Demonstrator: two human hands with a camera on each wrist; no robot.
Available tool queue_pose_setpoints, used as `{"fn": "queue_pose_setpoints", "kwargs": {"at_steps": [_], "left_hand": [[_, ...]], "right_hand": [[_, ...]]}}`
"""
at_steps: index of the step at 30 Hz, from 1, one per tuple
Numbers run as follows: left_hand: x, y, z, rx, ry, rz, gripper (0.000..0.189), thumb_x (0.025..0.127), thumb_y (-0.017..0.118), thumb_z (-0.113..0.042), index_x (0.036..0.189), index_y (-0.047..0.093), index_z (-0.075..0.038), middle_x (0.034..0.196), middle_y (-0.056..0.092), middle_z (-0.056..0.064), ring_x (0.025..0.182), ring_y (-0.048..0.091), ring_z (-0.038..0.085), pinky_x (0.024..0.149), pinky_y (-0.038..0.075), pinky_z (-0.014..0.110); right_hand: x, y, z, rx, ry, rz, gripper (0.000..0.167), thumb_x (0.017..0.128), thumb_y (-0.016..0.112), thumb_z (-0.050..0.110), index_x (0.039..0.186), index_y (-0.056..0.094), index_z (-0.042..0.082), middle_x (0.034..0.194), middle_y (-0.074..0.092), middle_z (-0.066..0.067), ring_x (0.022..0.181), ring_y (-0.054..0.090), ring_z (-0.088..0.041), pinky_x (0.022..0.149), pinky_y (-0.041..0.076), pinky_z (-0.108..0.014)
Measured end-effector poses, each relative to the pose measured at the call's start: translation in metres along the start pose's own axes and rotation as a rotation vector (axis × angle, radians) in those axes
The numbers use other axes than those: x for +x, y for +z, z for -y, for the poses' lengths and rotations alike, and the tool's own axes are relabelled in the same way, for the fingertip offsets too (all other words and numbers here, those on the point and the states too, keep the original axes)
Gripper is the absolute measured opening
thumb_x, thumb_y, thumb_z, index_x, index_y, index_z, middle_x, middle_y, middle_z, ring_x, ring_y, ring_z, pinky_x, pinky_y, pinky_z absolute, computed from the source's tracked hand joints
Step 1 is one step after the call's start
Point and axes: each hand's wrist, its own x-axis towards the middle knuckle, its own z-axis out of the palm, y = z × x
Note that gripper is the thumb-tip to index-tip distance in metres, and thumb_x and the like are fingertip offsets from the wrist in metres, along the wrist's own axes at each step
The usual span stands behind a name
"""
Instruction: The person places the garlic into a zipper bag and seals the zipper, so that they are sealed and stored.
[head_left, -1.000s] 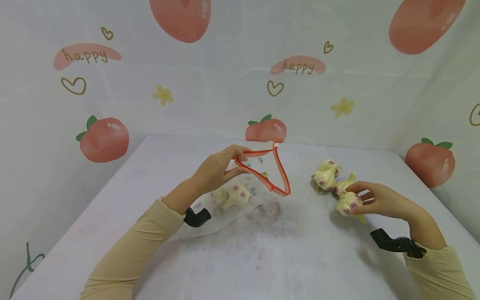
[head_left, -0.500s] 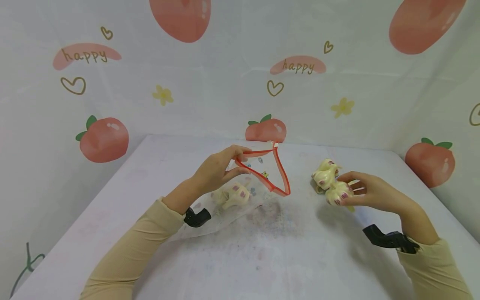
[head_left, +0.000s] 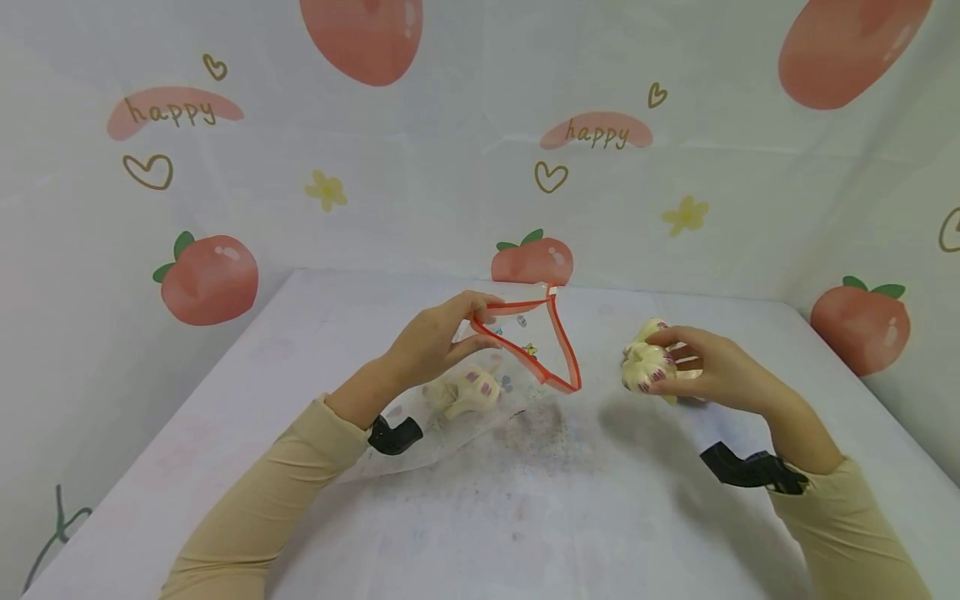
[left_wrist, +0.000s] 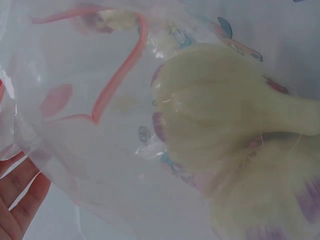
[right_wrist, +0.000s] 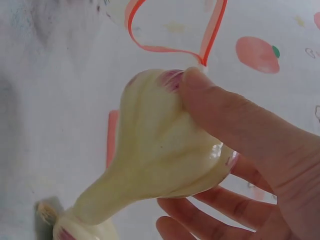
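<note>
My left hand (head_left: pixel 432 335) pinches the red-edged rim of a clear plastic bag (head_left: pixel 561 342) and holds its mouth spread toward the right. Inside the bag lie garlic bulbs (head_left: pixel 474 392); in the left wrist view two pale bulbs (left_wrist: pixel 210 105) show large through the film. Off to the right, my right hand (head_left: pixel 716 367) grips a garlic bulb (head_left: pixel 643 367) between thumb and fingers, above the table. The right wrist view shows this same bulb (right_wrist: pixel 155 135) with its stem pointing down and left. Other garlic (head_left: pixel 654 325) sits behind it, mostly hidden by the bulb and hand.
Both hands work over a table with a white cover (head_left: pixel 480 533), stained near its middle. A white backdrop (head_left: pixel 435 125) printed with red fruit and the word "happy" rises behind and along the sides.
My right hand has lifted the garlic bulb and carried it left and away from me, over the other garlic. My left hand and the bag have stayed in place.
</note>
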Motion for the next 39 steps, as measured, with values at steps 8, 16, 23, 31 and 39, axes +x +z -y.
{"fn": "queue_pose_setpoints", "kwargs": {"at_steps": [8,16,23,31,39], "left_hand": [[0.000,-0.001,-0.001,0.000,0.005,-0.002,0.048,0.087,0.050,-0.042,0.112,0.049,-0.001,0.090,0.063,0.008,0.075,0.062,0.018,0.051,0.037,0.020],[0.001,0.000,-0.001,0.004,0.013,-0.005,0.042,0.085,0.061,-0.034,0.107,0.049,-0.001,0.091,0.062,0.008,0.077,0.062,0.018,0.053,0.038,0.020],[0.001,0.000,-0.002,0.008,-0.002,0.002,0.042,0.083,0.067,-0.028,0.108,0.050,0.000,0.091,0.063,0.007,0.075,0.061,0.017,0.053,0.038,0.019],[0.001,0.001,-0.002,0.008,0.003,-0.001,0.043,0.077,0.075,-0.016,0.108,0.049,0.000,0.091,0.064,0.008,0.075,0.062,0.018,0.051,0.037,0.019],[0.001,0.001,-0.001,0.015,0.025,-0.019,0.044,0.076,0.076,-0.013,0.108,0.049,0.000,0.090,0.064,0.009,0.074,0.062,0.018,0.050,0.035,0.019]], "right_hand": [[0.010,0.005,0.012,-0.022,-0.052,-0.087,0.057,0.069,0.083,0.021,0.118,0.058,0.006,0.115,0.063,-0.010,0.094,0.059,0.000,0.078,0.051,-0.016],[0.018,0.008,0.023,0.012,-0.117,-0.139,0.057,0.069,0.083,0.016,0.119,0.058,0.004,0.116,0.062,-0.012,0.093,0.049,0.017,0.079,0.048,-0.011],[0.026,0.012,0.030,0.031,-0.159,-0.167,0.056,0.069,0.082,0.010,0.118,0.057,0.002,0.116,0.062,-0.014,0.093,0.047,0.018,0.080,0.048,-0.010],[0.030,0.015,0.038,0.041,-0.183,-0.182,0.056,0.070,0.082,0.011,0.120,0.057,0.003,0.117,0.061,-0.012,0.094,0.050,0.012,0.081,0.042,-0.003],[0.033,0.019,0.045,0.031,-0.206,-0.179,0.055,0.070,0.081,0.010,0.119,0.057,0.003,0.118,0.061,-0.012,0.095,0.060,-0.010,0.080,0.044,-0.006]]}}
